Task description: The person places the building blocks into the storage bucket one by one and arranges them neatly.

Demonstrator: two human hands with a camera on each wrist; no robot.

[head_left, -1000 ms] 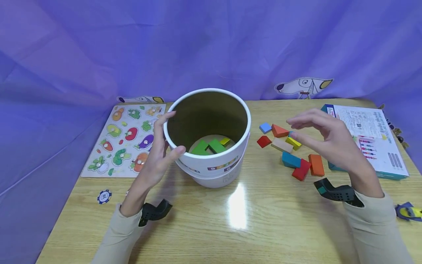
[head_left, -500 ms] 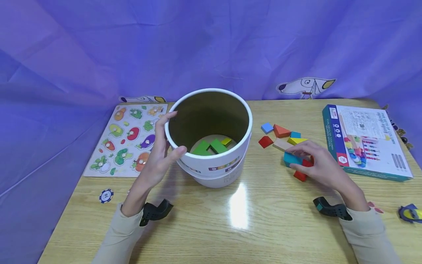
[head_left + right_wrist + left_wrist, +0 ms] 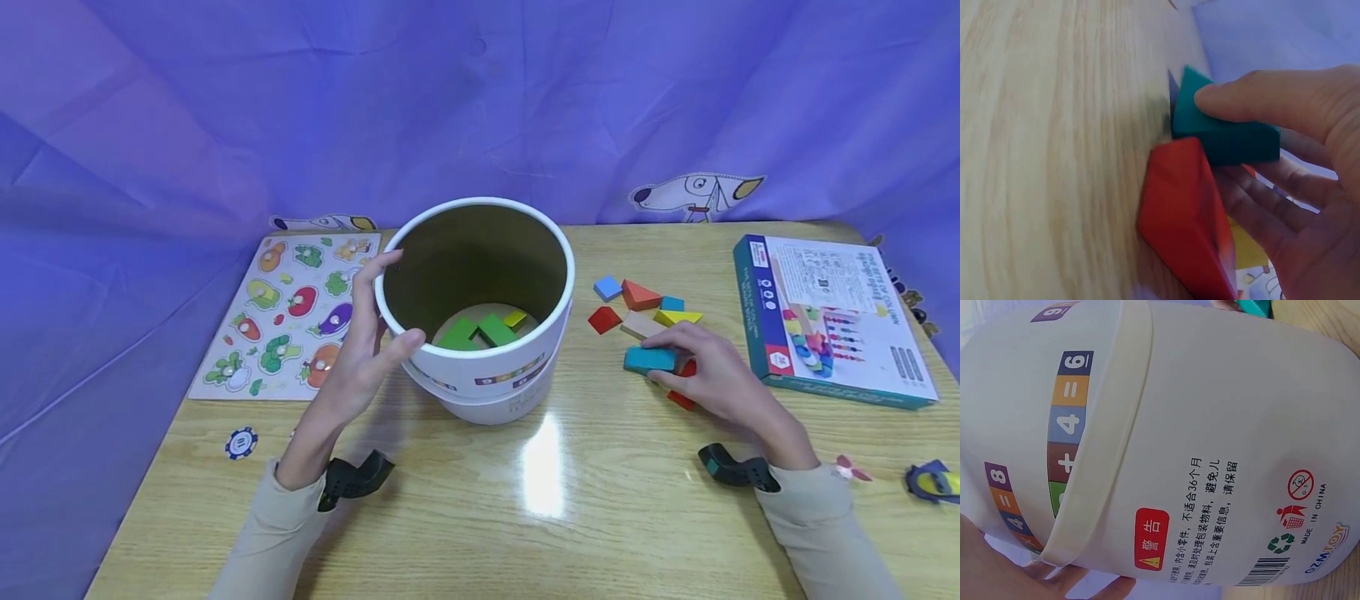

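A purple curtain (image 3: 480, 100) is hanging behind the wooden surface (image 3: 450, 517). A white bucket (image 3: 480, 387) is standing upright at the far middle, a flat box (image 3: 840, 317) is lying far right, and a vegetable board (image 3: 300, 333) is lying at the left. The left hand (image 3: 352, 367) is spreading widely, gripping the bucket's left rim. The right hand (image 3: 708, 371) is partly closing, pinching a teal block (image 3: 649, 359) between thumb and fingers, right of the bucket; whether the block is touching the surface, I cannot tell. Green blocks (image 3: 497, 331) are lying inside the bucket. A red block (image 3: 1175, 187) is lying just beside the teal one.
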